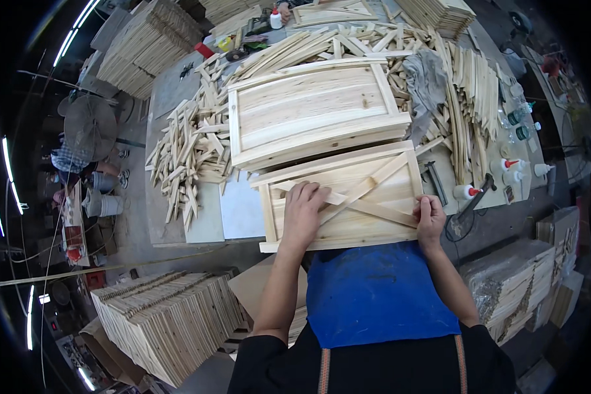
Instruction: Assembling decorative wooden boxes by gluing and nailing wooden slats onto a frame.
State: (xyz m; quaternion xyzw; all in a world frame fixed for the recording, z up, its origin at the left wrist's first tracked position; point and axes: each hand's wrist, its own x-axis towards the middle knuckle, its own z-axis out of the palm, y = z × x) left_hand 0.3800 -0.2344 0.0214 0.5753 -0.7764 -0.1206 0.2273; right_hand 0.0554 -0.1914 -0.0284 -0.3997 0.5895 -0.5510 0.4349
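A framed wooden panel (292, 217) lies at the near table edge, against my blue apron (381, 289). One long diagonal slat (381, 177) crosses its face from lower left to upper right. My left hand (303, 213) is closed over a short wooden slat (335, 198) on the panel's left half, its fingers curled down on it. At the panel's right edge, my right hand (430, 220) is closed with thumb and fingers pinched at the end of another short slat (387, 214). The fingers partly hide that end.
Stacked framed panels (308, 105) stand just beyond. Loose wood offcuts (194, 151) heap around them, with a grey cloth (423, 82) at right. A hammer (479, 194) and red-capped glue bottles (466, 192) lie at the right edge. Panel stacks (171, 315) stand lower left.
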